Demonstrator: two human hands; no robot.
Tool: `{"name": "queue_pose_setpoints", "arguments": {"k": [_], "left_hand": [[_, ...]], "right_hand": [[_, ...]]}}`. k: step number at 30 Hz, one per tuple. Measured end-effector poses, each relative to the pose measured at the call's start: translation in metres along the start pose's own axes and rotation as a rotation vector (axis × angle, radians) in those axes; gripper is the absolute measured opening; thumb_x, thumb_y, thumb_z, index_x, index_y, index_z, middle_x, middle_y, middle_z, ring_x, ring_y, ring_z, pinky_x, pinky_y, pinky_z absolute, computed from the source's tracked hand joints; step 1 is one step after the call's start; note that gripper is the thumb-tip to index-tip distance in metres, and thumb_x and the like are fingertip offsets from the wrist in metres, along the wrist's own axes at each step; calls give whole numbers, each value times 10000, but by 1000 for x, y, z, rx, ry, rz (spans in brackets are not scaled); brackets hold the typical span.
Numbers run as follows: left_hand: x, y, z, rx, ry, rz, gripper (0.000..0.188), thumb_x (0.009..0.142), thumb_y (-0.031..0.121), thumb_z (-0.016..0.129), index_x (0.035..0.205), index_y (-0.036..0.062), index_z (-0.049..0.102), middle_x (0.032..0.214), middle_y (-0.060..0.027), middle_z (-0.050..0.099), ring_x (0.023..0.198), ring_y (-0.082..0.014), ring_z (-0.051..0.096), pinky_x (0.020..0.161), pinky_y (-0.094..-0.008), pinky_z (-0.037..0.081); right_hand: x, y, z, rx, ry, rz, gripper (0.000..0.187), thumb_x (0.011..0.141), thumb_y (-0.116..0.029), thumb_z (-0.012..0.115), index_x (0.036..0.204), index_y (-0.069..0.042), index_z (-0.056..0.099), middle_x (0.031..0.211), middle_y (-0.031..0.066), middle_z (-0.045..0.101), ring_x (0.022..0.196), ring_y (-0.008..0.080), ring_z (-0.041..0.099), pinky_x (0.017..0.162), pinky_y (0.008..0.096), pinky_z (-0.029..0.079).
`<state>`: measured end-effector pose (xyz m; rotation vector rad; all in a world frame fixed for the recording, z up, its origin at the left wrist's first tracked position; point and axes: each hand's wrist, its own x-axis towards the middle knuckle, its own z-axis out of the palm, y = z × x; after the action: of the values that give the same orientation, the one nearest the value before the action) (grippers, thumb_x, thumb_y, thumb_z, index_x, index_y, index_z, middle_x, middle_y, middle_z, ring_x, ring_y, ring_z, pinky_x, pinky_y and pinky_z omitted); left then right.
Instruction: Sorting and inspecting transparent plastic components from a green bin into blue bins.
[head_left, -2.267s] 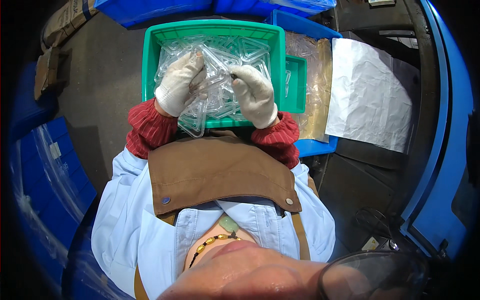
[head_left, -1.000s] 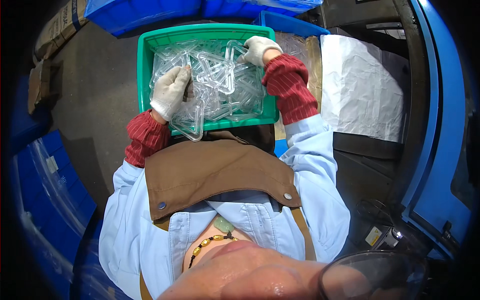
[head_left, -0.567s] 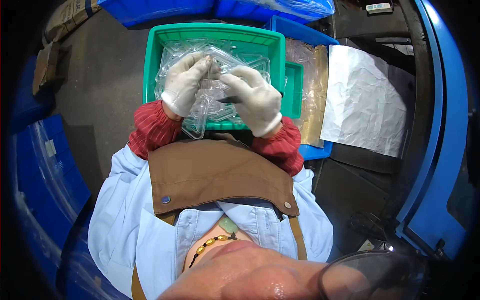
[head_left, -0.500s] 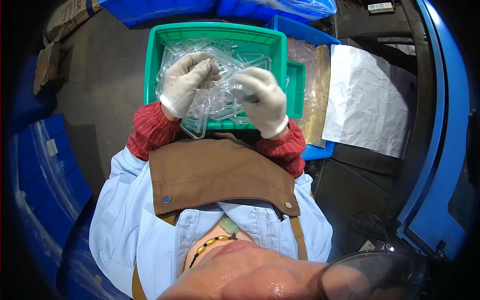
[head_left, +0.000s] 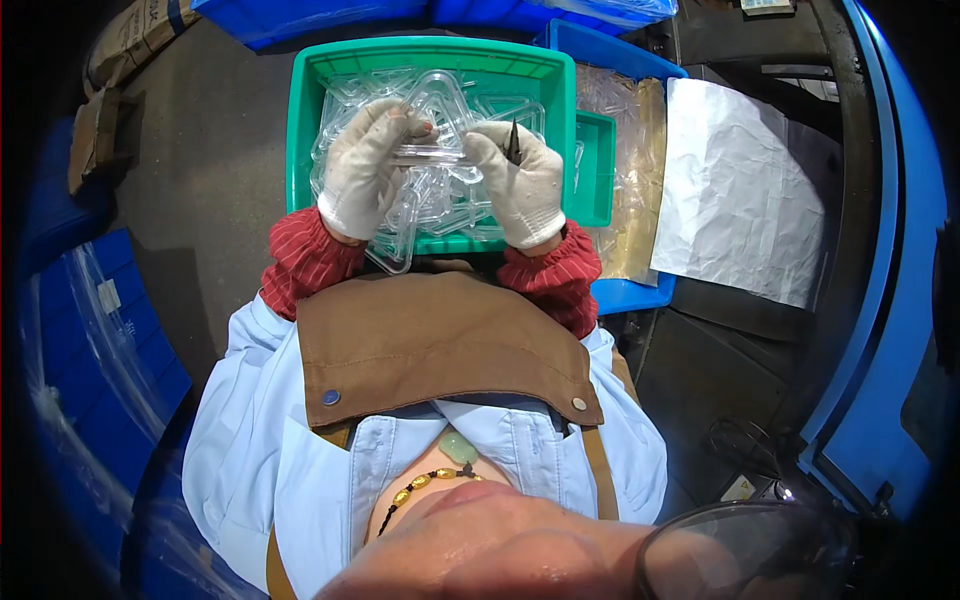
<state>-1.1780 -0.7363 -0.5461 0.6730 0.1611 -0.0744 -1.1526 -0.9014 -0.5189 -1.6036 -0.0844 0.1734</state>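
The left hand (head_left: 365, 165) is closing its grip on a clear triangular plastic piece (head_left: 440, 115), gloved fingers wrapping its left end, while the right hand (head_left: 520, 185) is pinching the piece's right end. The right grip is also clamping a small dark pointed tool (head_left: 513, 143), whose tip is standing up just beside the plastic. Both hands are wearing white gloves, and red striped cuffs are showing at the wrists.

The piece is hovering between the two hands, right above the green tray (head_left: 300, 120), which is resting in front of the person's chest. The tray is holding a jumbled heap of similar clear plastic pieces (head_left: 450, 205) — one is sticking out over the near rim, under the left wrist.

Just to the right a smaller green bin (head_left: 597, 170) is touching the tray, and beyond it a blue crate (head_left: 625, 295) is holding clear bags. A sheet of pale crumpled paper (head_left: 740, 200) is lying further right. The person is wearing a brown apron over a light blue shirt.
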Motion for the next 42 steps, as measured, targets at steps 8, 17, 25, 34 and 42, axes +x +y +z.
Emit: {"name": "queue_pose_setpoints", "arguments": {"k": [8, 17, 25, 34, 42], "left_hand": [[2, 16, 13, 552, 65, -151, 258, 900, 212, 542, 1043, -3, 540, 768, -25, 554, 682, -81, 509, 613, -195, 400], [7, 1, 0, 239, 224, -9, 151, 922, 189, 527, 916, 38, 541, 695, -23, 542, 611, -90, 514, 547, -205, 429], [3, 1, 10, -42, 182, -131, 197, 957, 233, 438, 927, 48, 499, 665, -9, 489, 574, -99, 492, 511, -212, 431], [-1, 5, 8, -40, 156, -200, 234, 968, 267, 403, 894, 61, 487, 624, 31, 390, 511, -53, 397, 428, -181, 336], [-2, 12, 0, -13, 42, -221, 221, 961, 257, 416, 886, 64, 495, 605, 34, 400, 518, -52, 410, 428, -184, 335]], "right_hand": [[15, -20, -17, 8, -66, 129, 229, 862, -202, 618, 857, 25, 648, 714, 32, 629, 642, 74, 536, 600, 211, 441], [11, 2, -18, 26, -114, 49, 426, 846, -388, 623, 981, 16, 612, 770, 41, 618, 611, 40, 490, 539, 195, 377], [9, 20, -7, -91, -159, -349, 252, 914, -231, 533, 1049, -25, 585, 838, 98, 605, 741, 164, 588, 658, 268, 463], [8, 14, 4, -262, -44, -625, 175, 886, -175, 556, 988, -40, 595, 772, 128, 581, 651, 274, 557, 589, 335, 442], [9, 7, 2, -369, -68, -600, 163, 857, -96, 556, 1000, -29, 597, 806, 136, 604, 660, 264, 573, 596, 327, 450]]}}
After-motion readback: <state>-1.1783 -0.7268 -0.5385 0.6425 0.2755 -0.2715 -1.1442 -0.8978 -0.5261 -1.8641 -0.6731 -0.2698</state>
